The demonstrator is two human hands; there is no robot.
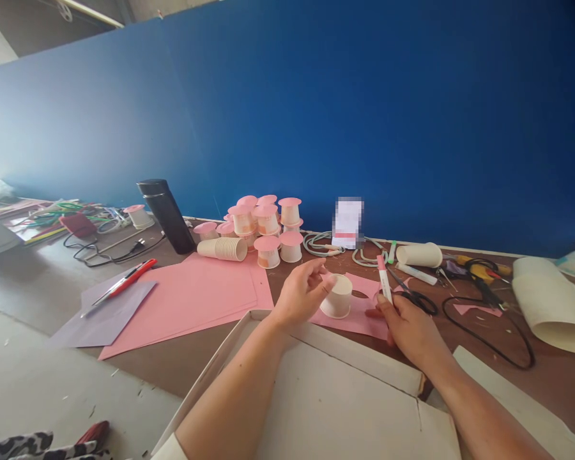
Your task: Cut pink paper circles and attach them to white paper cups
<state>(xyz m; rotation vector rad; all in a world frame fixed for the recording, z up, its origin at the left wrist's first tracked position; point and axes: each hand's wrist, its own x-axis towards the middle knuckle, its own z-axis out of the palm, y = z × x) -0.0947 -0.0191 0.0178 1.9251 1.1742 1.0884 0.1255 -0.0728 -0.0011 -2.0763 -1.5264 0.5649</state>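
My left hand (303, 291) has its fingers curled round the top of a white paper cup (338, 298) that stands upside down on a pink paper sheet (359, 316). That sheet has a round hole cut in it just right of the cup. My right hand (409, 326) rests on the same pink sheet and grips a pink and white pen (384, 279), tip pointing up and away. Black scissors (414, 295) lie just beyond the right hand.
A pile of paper cups with pink lids (266, 227) stands at the back, with a lying cup stack (222, 248) and black flask (167, 215) to its left. Large pink sheets (186, 297), a red cutter (129, 276), cables (489, 332) and an open cardboard box (335, 396) surround me.
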